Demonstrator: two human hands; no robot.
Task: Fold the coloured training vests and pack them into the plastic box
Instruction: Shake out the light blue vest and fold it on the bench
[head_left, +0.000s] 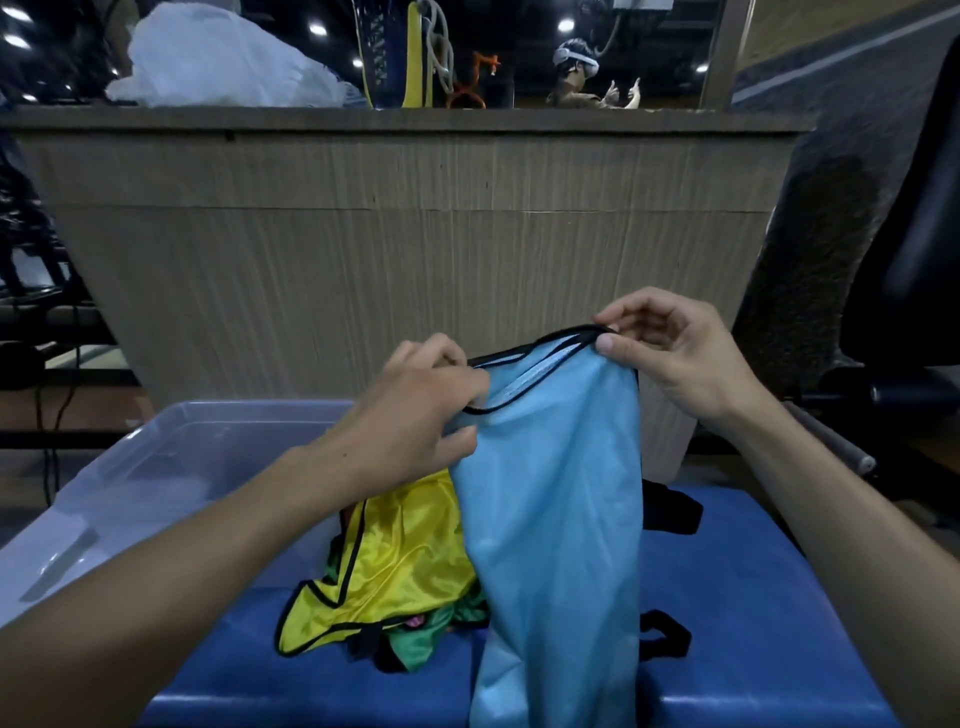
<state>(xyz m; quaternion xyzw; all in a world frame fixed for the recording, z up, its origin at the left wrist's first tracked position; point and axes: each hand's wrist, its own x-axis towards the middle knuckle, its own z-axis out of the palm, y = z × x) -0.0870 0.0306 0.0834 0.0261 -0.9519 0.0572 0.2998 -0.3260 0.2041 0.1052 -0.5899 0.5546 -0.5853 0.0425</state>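
The light blue vest (556, 499) hangs in the air above the blue padded surface (753, 597), held up by both hands at its black-trimmed top edge. The left hand (415, 410) grips the trim with its fingers (462, 395) curled and pressed together around a bunch of cloth. The right hand (670, 353) pinches the other shoulder strap between thumb and forefinger, the remaining fingers loosely bent above it. Below the hands the cloth falls in one long, narrow drape that reaches down past the near edge of the padded surface.

The material looks thin, very light and quite limp, with a slight sheen that suggests it is slippery; it will likely slide out of any loose fold and will not keep a crease by itself. The bound black trim is the firmest part and the best place to hold, at the two shoulders, so the body hangs flat before it is laid down and folded.

A yellow vest (395, 566) lies crumpled toward the middle of the padded surface, resting over a green vest (415, 649), both still unfolded. The clear plastic box (156, 467) stands at the left edge of the padded surface, just beside the heap, and seems to hold no vests so far.
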